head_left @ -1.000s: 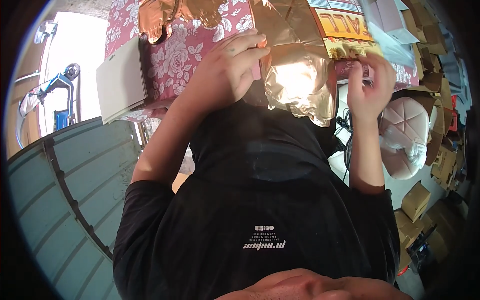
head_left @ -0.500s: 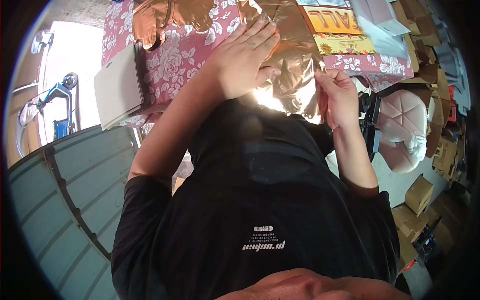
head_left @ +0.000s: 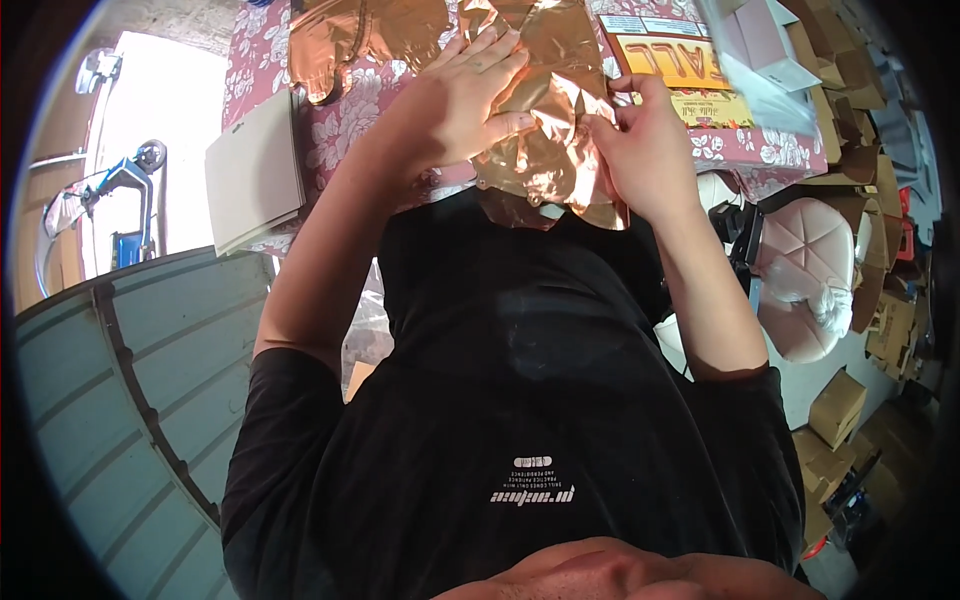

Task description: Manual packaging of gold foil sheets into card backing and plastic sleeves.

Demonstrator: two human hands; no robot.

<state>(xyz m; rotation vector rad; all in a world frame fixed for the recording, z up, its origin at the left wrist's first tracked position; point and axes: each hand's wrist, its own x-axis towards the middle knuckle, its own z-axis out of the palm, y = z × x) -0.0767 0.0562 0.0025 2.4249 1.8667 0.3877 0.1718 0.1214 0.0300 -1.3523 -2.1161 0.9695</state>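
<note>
A flat copper-coloured foil balloon (head_left: pixel 545 155), wrinkled and shiny, lies at the near edge of the table, its lower end hanging over the edge toward my shirt. My left hand (head_left: pixel 450 105) rests on its left side with the fingers stretched out. At its right side my right hand (head_left: pixel 648 150) is closed, thumb and fingers pinching the foil. Another copper foil balloon (head_left: pixel 390 40), also flat, lies farther left on the table. To the right of my right hand is a flat printed package (head_left: pixel 672 65) in orange, yellow and white.
A pink cloth with white flowers covers the table (head_left: pixel 340 135). White boards (head_left: pixel 255 175) lean at its left edge. A white box (head_left: pixel 770 45) and clear plastic are at the back right. A pale padded seat (head_left: pixel 805 270) and cardboard boxes (head_left: pixel 838 405) stand on the right.
My right hand has moved up and left, drawing its side of the foil inward. The hanging end has shifted left and creased differently. My left hand has moved slightly left, still flat.
</note>
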